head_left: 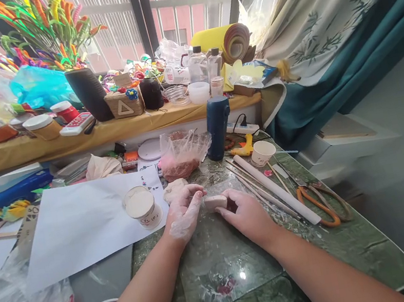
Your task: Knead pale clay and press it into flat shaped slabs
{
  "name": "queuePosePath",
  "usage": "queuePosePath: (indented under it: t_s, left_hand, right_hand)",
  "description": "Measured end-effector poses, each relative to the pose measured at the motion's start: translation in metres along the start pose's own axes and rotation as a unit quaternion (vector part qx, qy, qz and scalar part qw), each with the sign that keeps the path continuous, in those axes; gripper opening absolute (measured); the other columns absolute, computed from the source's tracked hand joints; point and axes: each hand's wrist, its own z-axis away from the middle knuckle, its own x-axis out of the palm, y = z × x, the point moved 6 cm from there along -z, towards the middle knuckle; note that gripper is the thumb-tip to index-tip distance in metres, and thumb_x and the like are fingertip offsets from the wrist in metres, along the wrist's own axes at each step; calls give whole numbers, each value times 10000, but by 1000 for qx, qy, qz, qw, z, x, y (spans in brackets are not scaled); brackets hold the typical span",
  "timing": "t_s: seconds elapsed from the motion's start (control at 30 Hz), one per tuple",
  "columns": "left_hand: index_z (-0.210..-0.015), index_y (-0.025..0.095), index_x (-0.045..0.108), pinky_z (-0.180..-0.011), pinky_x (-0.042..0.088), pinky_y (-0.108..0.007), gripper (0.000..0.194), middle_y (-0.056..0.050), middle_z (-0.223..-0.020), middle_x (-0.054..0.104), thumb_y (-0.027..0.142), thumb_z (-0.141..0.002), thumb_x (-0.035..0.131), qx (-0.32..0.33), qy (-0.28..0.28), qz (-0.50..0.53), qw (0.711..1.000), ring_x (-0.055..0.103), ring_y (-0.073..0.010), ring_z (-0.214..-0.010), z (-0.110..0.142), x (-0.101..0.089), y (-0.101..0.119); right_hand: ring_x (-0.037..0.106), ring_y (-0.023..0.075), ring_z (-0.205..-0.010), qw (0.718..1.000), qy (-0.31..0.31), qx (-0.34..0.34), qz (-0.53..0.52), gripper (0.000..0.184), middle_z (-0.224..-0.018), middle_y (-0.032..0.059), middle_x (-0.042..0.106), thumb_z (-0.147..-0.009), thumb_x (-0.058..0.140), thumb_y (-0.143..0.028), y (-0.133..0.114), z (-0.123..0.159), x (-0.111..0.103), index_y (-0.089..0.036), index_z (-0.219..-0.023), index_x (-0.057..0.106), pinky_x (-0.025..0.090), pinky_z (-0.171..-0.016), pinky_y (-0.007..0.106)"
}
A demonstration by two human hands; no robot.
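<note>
A pale, flat-sided piece of clay (216, 202) is pinched between the thumb and fingers of my right hand (246, 211), above a clear sheet (225, 261). My left hand (185, 214), smeared with white powder, is just left of the piece, its fingers apart and slightly bent with nothing visible in them. Behind it lies a lump of whitish clay (174, 189), partly covered by my fingers. Left of that hand, a paper cup (147, 219) with pale material at its top stands at the edge of a white paper sheet (83, 229).
To the right lie a white roller (279, 190), thin sticks (258, 190) and orange-handled scissors (323, 207). Farther back are another paper cup (263, 153), a yellow glue gun (244, 146), a dark blue bottle (218, 130) and a plastic bag of reddish-brown material (182, 162).
</note>
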Motion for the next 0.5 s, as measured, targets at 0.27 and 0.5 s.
queuePosePath:
  t_s: [0.27,0.5]
  left_hand:
    - [-1050,215,669,-847,533,-344,284,-70,-1051,724,461,-916,622,34,-40,-20,998,673,-215,-953,1,3,4]
    - [-1188,197,621,-751,529,-291,433,-45,-929,695,413,-832,742,5,-82,60,995,650,-166,-807,3,15,2]
  right_hand:
    - [619,241,-833,998,-54,-5,41,61,-865,39,690,-859,666,-285,1,-2,7,-224,-860,672,472,-757,356]
    - [699,242,-907,957,-22,66,-280,587,-1068,75,729,-921,628,-415,15,1,11,-246,-1450,439,555,-863,423]
